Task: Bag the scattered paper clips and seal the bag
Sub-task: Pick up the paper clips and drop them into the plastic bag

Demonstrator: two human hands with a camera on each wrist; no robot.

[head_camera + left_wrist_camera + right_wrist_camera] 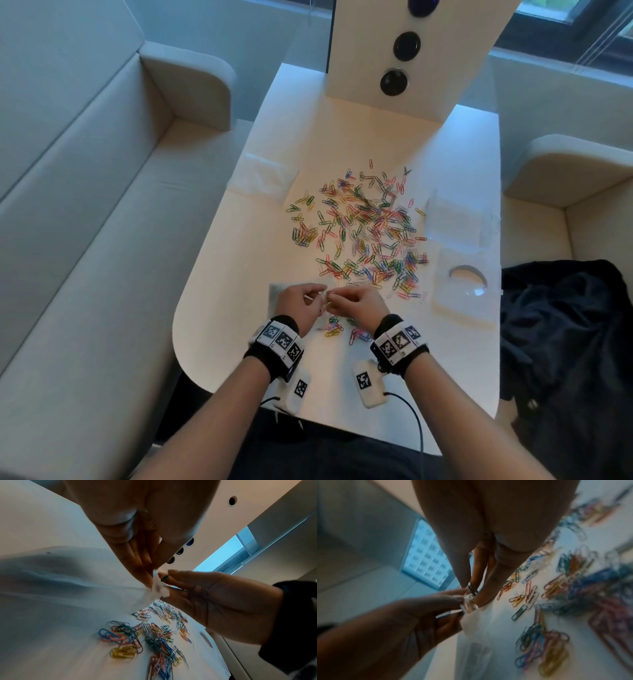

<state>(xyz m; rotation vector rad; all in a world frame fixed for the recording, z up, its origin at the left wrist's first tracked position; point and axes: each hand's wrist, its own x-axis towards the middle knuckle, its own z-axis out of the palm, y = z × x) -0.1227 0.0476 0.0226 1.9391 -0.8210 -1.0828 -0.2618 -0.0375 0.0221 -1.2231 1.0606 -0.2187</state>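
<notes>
Bare forearms, no sleeves. Each wrist: black fabric cuff [274, 346] wrapped by a white band of black-and-white square tags [399, 341] (three visible per band). White padded module [368, 383] under each wrist, one tag each, thin black cable [416, 425] trailing near. Dark trousers.

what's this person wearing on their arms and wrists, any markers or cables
Both forearms are bare, no sleeves. The left wrist and right wrist each carry a black band wrapped with a white strip of square black-and-white tags. Under each wrist hangs a white camera pod, left and right, bearing one more such tag. A thin black cable runs back from the right pod; the left has a short one too.
</notes>
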